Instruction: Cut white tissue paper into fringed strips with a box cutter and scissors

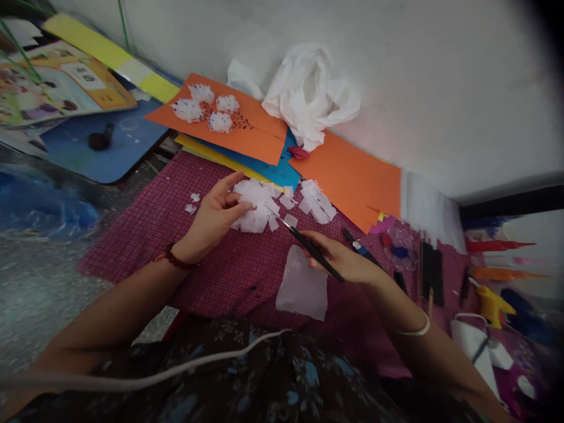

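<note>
Thin white paper pieces (pixel 252 218) are heaped on a checkered red-purple cloth (pixel 220 267). At the left side of this heap is my left hand (pixel 215 214), its thumb and forefinger apart and the thumb over the paper. I see nothing held in it. My right hand (pixel 335 255) grips black tweezers (pixel 315 252), whose silver tip points at the heap's right edge. Just below the tweezers lies a larger white tissue sheet (pixel 303 288). More white squares (pixel 317 201) form a small pile to the right of the heap.
Behind the heap lies an orange card (pixel 259 141) with white paper blossoms (pixel 220 121); another orange card (pixel 352 176) is to its right. Crumpled white tissue (pixel 308 88) rests against the wall. A book (pixel 66 88) and a blue stool (pixel 118 147) are at left, glue bottles (pixel 491 305) at right.
</note>
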A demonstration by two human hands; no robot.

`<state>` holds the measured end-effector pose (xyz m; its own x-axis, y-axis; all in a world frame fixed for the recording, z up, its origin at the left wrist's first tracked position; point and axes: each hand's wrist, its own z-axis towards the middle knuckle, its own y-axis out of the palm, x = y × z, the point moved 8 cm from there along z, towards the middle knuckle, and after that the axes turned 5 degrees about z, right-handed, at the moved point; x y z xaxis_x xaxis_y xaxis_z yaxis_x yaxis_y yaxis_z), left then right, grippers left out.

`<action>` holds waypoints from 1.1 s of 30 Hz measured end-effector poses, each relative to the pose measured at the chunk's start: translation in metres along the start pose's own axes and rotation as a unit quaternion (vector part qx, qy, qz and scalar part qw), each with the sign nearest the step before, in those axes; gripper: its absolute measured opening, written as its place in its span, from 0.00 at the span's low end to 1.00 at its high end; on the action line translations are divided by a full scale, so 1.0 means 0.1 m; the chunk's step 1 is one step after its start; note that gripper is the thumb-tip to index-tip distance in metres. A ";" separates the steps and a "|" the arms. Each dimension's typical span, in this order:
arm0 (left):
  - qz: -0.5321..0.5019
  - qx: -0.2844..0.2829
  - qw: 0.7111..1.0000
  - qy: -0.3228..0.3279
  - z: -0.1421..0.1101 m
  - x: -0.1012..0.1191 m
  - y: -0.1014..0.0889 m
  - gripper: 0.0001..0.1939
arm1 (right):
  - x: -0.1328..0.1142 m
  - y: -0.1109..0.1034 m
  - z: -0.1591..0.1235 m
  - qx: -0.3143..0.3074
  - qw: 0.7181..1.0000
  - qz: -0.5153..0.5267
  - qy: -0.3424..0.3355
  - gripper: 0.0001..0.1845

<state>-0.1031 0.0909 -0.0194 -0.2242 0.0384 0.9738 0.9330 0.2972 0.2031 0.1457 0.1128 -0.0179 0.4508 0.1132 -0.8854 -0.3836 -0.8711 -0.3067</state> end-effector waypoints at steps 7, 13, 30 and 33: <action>0.026 -0.035 0.999 -0.030 -0.02 -0.05 0.08 0.38 | -0.05 0.08 0.09 -0.012 0.999 -0.024 -0.029 0.41; 0.024 -0.071 0.996 -0.053 -0.03 -0.12 0.18 0.42 | -0.08 0.10 0.15 -0.023 0.999 -0.024 -0.025 0.37; 0.017 -0.082 0.984 -0.159 -0.02 -0.25 0.10 0.19 | 0.03 -0.05 0.18 0.092 0.991 0.091 0.017 0.34; 0.039 -0.118 0.977 -0.175 -0.03 -0.30 0.13 0.11 | 0.04 -0.05 0.17 0.093 0.989 0.109 0.022 0.36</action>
<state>-0.0829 0.0906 -0.0455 -0.1930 0.3878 0.9013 0.9809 0.0538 0.1869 0.1353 0.1260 -0.0256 0.3731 -0.0926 -0.9232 -0.6156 -0.7691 -0.1717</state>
